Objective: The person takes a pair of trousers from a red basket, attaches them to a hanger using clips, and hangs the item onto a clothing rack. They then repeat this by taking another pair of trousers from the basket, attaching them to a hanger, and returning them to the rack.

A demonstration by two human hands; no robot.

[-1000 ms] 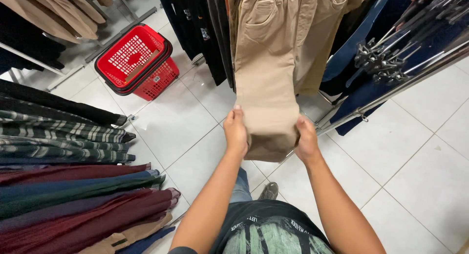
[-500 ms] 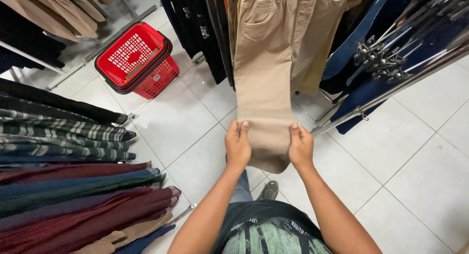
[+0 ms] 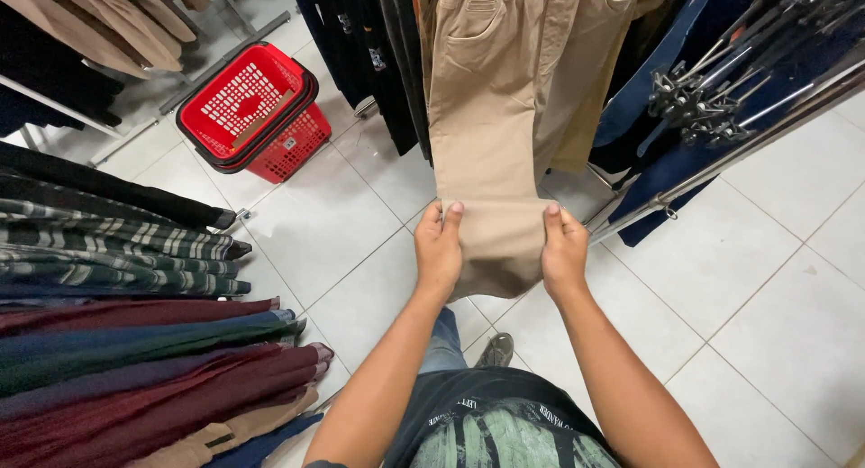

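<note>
Both hands have been raised slightly along the hanging beige cotton trousers (image 3: 491, 144). The leg is pinched by the left hand (image 3: 439, 250) and right hand (image 3: 564, 252). A hard tug could unseat the hanger.

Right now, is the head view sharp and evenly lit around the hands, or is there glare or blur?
Head view: sharp on the left hand, right hand and khaki trousers; even light, soft glare on the white floor tiles; wide-angle bending at the edges.
</note>
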